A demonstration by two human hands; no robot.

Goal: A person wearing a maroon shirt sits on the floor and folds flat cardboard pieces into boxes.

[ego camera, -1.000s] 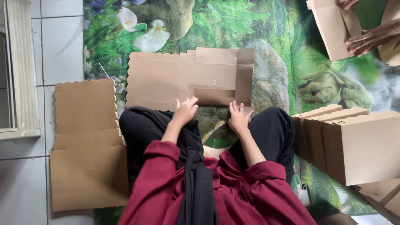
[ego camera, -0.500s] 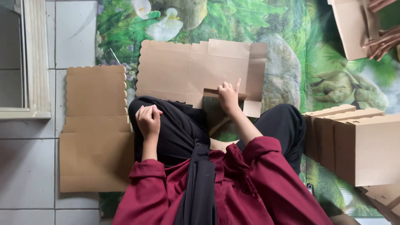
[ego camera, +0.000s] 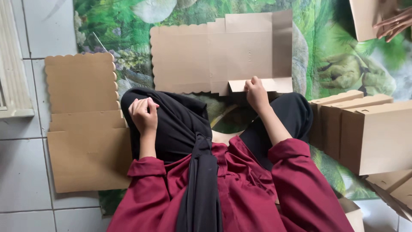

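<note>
Cardboard box blank [ego camera: 214, 56] lies flat and unfolded on the green printed mat [ego camera: 334, 64], near the mat's far edge, scalloped along its left and near sides. Left of the mat's left edge, a stack of similar flat blanks [ego camera: 81, 124] rests partly on the grey tiled floor [ego camera: 25, 172]. Along the mat's right edge stand folded-up boxes [ego camera: 369, 129] — lids shut, so I cannot tell what is inside. The right hand [ego camera: 256, 92] pinches the small flap [ego camera: 257, 84] on the blank's near edge. The left hand [ego camera: 144, 114] rests loosely curled on the black-clothed knee, holding nothing. Another person's hand [ego camera: 392, 26] touches a blank at the far right corner.
</note>
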